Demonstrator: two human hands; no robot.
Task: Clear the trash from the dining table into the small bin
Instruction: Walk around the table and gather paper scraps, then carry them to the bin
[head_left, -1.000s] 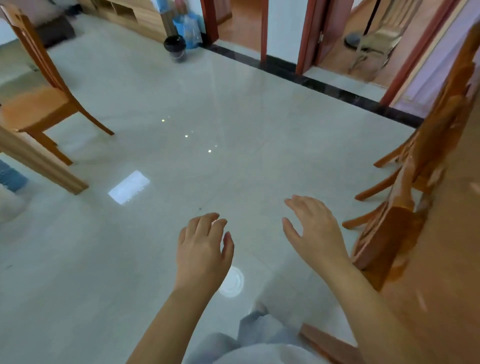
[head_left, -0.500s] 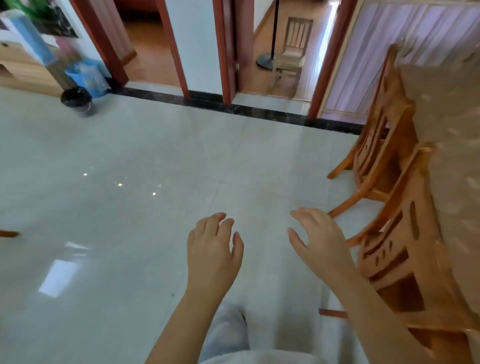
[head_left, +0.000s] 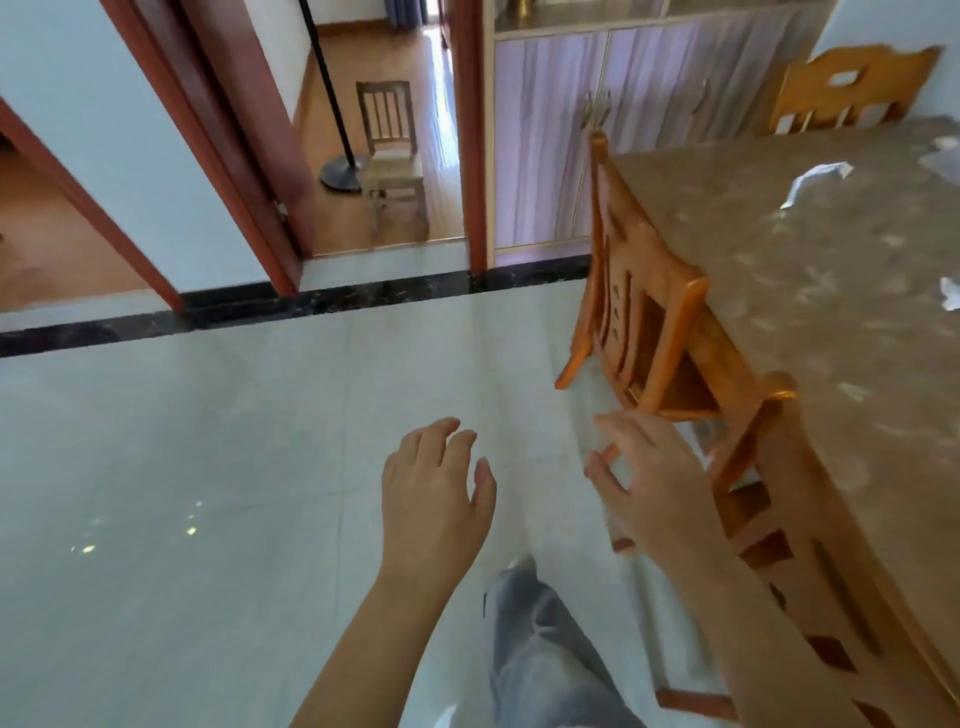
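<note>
Dining table (head_left: 779, 291) swung further into view, left hand (head_left: 434, 499), right hand (head_left: 654, 483) relaxed, holding nothing

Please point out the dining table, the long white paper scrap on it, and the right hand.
dining table (head_left: 810, 322): head view, bare patterned top.
long white paper scrap (head_left: 818, 175): head view, its middle.
right hand (head_left: 657, 488): head view, back of the hand.

This is looking like a home's dining room: wooden chairs (head_left: 649, 332) are standing tucked against a cloth-covered counter (head_left: 810, 291) at the right of the frame. A lilac-doored cupboard (head_left: 550, 135) is standing at the upper middle. Red-brown door frames (head_left: 218, 156) at the upper left are opening from the pale tiled floor (head_left: 208, 467) onto wood-floored rooms, one holding a small chair (head_left: 389, 140).
</note>
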